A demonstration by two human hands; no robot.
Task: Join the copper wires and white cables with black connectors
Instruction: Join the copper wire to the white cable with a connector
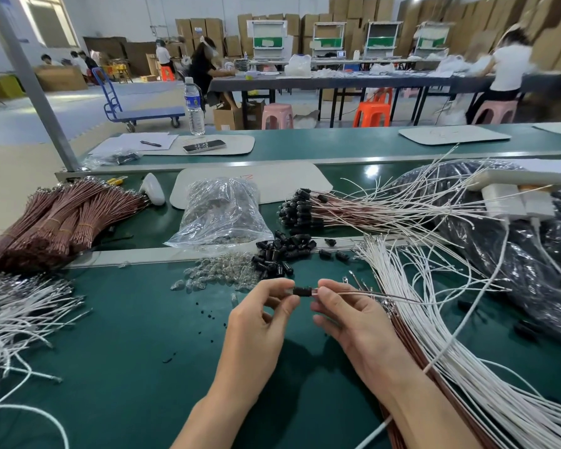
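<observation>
**A:** From the head camera, what are our hands doing?

**B:** Our left hand [259, 314] pinches the left end of a black connector [300, 291] between thumb and forefinger. Our right hand [353, 315] pinches the right end, where thin leads [370, 293] run out to the right.

**A:** Where do we hold it?

**B:** Above the green table [127, 351], just in front of the loose black connectors [279, 254] and the clear bulbs [214, 273] beside them.

**A:** And the wire stock?

**B:** On our right a sheaf of white cables [434, 319] fans across the table, with copper wires [412, 348] lying under its near edge. More white cable ends [13, 312] lie on our left. Behind those we see tied copper bundles [62, 218].

**A:** Anything already joined?

**B:** A cluster of capped leads [305, 209] lies behind the loose connectors, its wires trailing right.

**A:** What else do we see?

**B:** A clear plastic bag [221, 212] sits between the bundles and that cluster. Farther back stand a water bottle [194, 105], a phone [204, 146] and a pen [150, 143].
</observation>
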